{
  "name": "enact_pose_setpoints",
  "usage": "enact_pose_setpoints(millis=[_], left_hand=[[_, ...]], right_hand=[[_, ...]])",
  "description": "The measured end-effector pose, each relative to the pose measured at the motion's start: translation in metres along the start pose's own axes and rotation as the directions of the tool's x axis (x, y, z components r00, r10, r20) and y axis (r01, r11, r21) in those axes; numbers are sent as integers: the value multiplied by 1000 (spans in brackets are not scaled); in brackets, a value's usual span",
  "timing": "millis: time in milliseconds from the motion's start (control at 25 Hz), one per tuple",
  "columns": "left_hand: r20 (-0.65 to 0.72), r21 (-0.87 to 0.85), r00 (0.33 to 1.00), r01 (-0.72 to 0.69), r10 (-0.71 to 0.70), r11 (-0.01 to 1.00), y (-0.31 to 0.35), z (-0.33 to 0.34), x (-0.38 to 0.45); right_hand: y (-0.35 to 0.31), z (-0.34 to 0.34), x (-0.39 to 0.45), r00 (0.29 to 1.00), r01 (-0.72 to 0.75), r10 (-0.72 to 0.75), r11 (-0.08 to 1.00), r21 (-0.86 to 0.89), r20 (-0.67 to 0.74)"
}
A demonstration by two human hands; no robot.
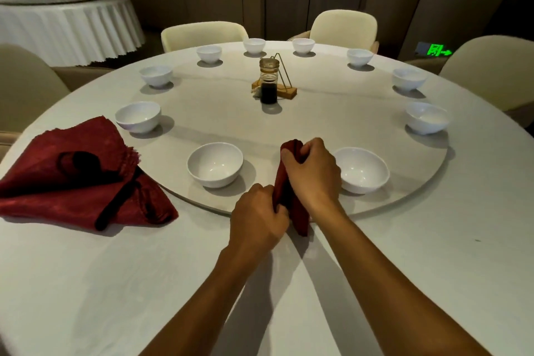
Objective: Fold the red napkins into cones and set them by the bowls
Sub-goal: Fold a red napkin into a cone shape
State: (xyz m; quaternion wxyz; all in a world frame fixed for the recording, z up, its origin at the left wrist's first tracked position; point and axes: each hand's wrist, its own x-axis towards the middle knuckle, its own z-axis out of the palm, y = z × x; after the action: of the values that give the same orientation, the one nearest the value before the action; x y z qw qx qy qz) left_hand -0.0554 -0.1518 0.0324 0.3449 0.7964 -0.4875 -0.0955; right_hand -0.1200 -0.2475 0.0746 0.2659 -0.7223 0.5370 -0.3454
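Nearest the camera, two bare forearms reached out over the white-clothed desk (115, 283). The left hand (257, 220) was curled tight round the lower end of a rolled red napkin (299, 214), which stood almost upright at the near edge of the turntable (318, 124). The right hand (310, 170) gripped the same napkin higher up, its fingers (291, 153) wrapped round the top so that only a rounded red tip showed above them. The napkin's base touched the cloth just where the turntable began, between the two nearest bowls: one bowl (215, 165) to the left and another bowl (361, 169) just beside the right hand.

By the look of it, the step in hand was the shaping of the cone itself: the roll was formed but both hands were holding it, so it had not been set down. The next move probably called for the base to be squared so that it would stand, then for a gentle release beside one bowl, without the roll springing open.

To the left lay a loose stack of red napkins (72, 176), with a dark, slender object across it that I could not identify. Farther off, more white bowls ringed the turntable, none with a cone beside it, and a dark sauce bottle (268, 84) stood at the centre. Pale chairs stood beyond.
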Motion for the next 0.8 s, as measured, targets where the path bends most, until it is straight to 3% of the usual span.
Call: enact_pose_setpoints(millis=[240,520,680,800], left_hand=[[-58,154,996,70,-61,986,-23,16,-12],[-169,225,983,-32,71,974,-11,1,19],[1,407,910,-378,414,831,-16,27,-21],[132,409,934,-357,333,840,-19,42,-46]], right_hand=[[59,3,-67,992,122,-98,882,-455,75],[48,2,-24,994,99,-68,875,-473,83],[71,1,-37,996,72,-40,864,-498,74],[82,-6,-56,995,97,-68,885,-456,80]])
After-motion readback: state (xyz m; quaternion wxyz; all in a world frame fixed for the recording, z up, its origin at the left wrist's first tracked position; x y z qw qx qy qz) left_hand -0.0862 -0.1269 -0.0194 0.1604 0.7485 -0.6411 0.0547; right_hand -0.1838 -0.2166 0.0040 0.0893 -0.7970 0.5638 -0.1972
